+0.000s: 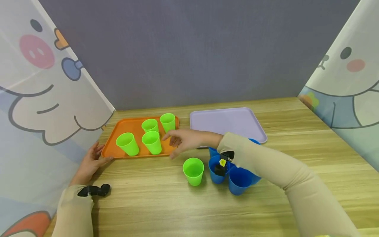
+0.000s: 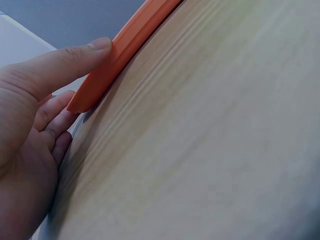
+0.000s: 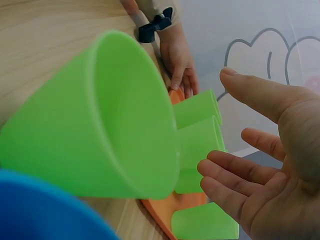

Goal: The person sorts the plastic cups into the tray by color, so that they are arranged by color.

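My left hand (image 1: 91, 161) holds the near left corner of the orange tray (image 1: 118, 153). In the left wrist view its thumb lies against the tray's rim (image 2: 117, 52), with the fingers round the corner. Several bright green cups (image 1: 152, 143) stand upright on that tray. My right hand (image 1: 188, 140), holding nothing, hovers by the tray's right end with its fingers loosely bent. Below it, a single green cup (image 1: 193, 172) stands on the table; in the right wrist view this cup (image 3: 55, 130) looms large beside the hand (image 3: 265, 165), apart from it.
Several blue cups (image 1: 239, 179) cluster to the right of the lone green cup, partly hidden under my right forearm. A lavender tray (image 1: 226, 121) lies at the back right of the wooden table (image 1: 142, 200). A grey panel (image 1: 189, 52) rises behind, with printed cloths at both sides.
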`<action>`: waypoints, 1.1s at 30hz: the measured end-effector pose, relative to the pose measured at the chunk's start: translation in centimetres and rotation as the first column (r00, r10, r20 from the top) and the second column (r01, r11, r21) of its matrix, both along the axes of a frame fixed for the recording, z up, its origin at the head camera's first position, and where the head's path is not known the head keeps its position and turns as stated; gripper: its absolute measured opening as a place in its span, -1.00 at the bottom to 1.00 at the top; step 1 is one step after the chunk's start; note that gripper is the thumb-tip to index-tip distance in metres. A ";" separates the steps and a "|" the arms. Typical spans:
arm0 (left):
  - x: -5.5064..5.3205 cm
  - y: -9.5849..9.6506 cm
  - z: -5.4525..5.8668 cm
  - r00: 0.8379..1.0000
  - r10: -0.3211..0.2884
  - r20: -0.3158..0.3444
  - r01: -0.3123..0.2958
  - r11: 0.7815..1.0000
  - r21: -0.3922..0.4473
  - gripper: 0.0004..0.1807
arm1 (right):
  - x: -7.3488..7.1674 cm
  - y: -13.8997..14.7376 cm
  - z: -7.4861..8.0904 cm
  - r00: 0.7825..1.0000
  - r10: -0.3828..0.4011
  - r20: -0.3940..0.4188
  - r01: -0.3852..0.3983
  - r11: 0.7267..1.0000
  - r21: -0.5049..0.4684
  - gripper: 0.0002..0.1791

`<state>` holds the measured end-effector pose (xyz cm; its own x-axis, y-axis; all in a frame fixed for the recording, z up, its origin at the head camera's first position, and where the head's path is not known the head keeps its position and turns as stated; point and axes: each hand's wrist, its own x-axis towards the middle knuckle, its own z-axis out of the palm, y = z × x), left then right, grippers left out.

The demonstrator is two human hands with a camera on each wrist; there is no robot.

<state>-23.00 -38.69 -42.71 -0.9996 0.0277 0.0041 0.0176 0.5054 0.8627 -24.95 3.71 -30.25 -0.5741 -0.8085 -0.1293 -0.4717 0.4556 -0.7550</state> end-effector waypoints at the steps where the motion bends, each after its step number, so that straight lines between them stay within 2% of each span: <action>1: 0.0 0.0 0.0 1.000 0.000 -0.002 0.000 1.000 0.002 0.09 | 0.1 0.2 0.0 1.000 0.001 0.006 -0.001 1.000 0.002 -0.23; 10: 0.1 0.2 0.0 1.000 -0.011 -0.003 0.011 1.000 0.020 0.08 | 1.3 2.1 -0.4 0.997 0.067 0.030 -0.068 0.998 0.017 -0.28; 19: -0.1 0.0 0.1 1.000 -0.002 -0.007 0.002 1.000 0.008 0.08 | 2.4 4.2 -0.6 0.997 0.068 0.048 -0.071 0.995 0.073 -0.21; 27: 0.0 0.1 0.3 1.000 -0.012 -0.011 0.012 1.000 0.016 0.08 | 2.6 5.5 -1.2 0.986 0.144 0.088 -0.149 0.987 0.058 -0.11; 33: 0.1 0.1 0.1 1.000 -0.008 -0.004 0.008 1.000 0.018 0.09 | 2.5 5.9 -1.6 0.974 0.195 0.113 -0.200 0.979 0.036 -0.21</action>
